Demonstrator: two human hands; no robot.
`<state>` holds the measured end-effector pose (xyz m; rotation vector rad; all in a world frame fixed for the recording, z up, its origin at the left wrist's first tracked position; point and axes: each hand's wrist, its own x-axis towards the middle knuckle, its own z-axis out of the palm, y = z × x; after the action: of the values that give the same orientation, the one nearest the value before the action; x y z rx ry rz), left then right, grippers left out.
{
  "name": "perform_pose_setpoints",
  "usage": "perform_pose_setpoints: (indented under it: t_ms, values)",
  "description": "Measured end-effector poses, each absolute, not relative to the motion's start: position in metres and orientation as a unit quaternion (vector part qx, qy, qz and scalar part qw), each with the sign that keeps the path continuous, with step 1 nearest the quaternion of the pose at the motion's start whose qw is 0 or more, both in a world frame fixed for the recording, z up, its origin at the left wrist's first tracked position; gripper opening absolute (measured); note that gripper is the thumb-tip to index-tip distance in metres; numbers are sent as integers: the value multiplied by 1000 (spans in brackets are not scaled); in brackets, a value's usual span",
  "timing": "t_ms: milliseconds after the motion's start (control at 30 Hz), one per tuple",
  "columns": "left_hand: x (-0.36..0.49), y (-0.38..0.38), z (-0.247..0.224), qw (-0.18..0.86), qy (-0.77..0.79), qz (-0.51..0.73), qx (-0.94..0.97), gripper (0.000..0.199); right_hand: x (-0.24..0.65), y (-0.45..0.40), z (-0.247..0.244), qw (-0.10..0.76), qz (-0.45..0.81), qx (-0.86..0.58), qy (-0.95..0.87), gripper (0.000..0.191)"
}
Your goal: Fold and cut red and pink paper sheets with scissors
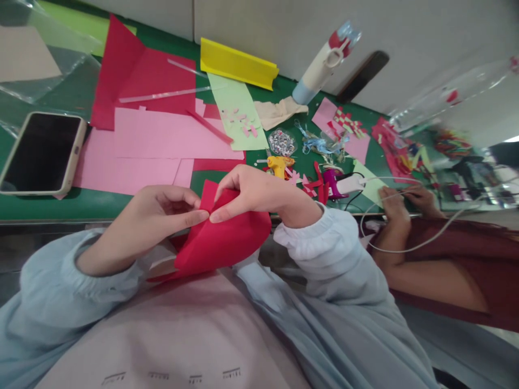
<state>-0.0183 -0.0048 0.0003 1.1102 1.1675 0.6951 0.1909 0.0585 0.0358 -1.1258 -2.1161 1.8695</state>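
Observation:
A sheet of red paper (227,240), bent and curving, hangs between my two hands just off the table's front edge. My left hand (168,210) pinches its upper left part with thumb and fingertips. From the other side my right hand (251,194) grips the same paper, its thumb pressed close to the left thumb. A narrow upright strip of the red paper shows between the hands. The lower end of the paper droops toward my lap, and part of it is hidden behind my left hand.
Pink sheets (162,132), a folded red sheet (158,81) and a phone (40,154) lie left on the green table (121,208). Beyond my right hand are a yellow glue gun (279,165), a purple glue gun (333,182) and a tumbler (318,70). A co-worker's hands (395,205) are at right.

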Motion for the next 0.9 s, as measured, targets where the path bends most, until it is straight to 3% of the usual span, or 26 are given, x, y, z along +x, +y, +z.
perform_pose_setpoints:
  t_ms: [367,900]
  values:
    - [-12,-11,-3,686,462,378,417,24,193,59,34,71,636,-356,-681,29]
    - [-21,-9,7,618,533,295,496,21,189,58,37,42,619,-366,-694,34]
